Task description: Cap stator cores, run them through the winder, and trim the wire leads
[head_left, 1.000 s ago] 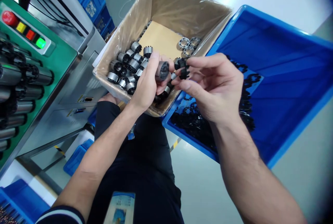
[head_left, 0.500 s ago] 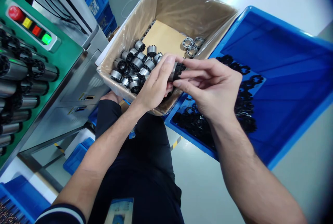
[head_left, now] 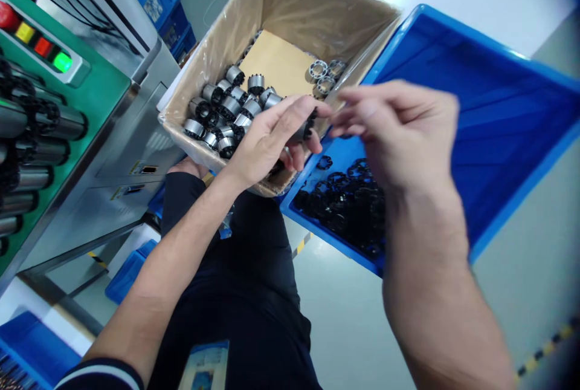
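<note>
My left hand (head_left: 267,142) is closed around a steel-and-black cylinder (head_left: 304,131), held just above a plastic-lined cardboard box (head_left: 317,15) of similar cylinders (head_left: 222,109). My right hand (head_left: 399,130), blurred, is open and empty, close beside it, over a blue plastic crate (head_left: 512,112) of black toothed rings (head_left: 344,202). I judge I'm mid-handling, and the cylinder's end calls for that free hand.

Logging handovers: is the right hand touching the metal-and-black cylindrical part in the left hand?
Apart. The head view shows a narrow gap between the blurred fingertips of the right hand and the metal-and-black cylindrical part, which the left hand grips.
</note>
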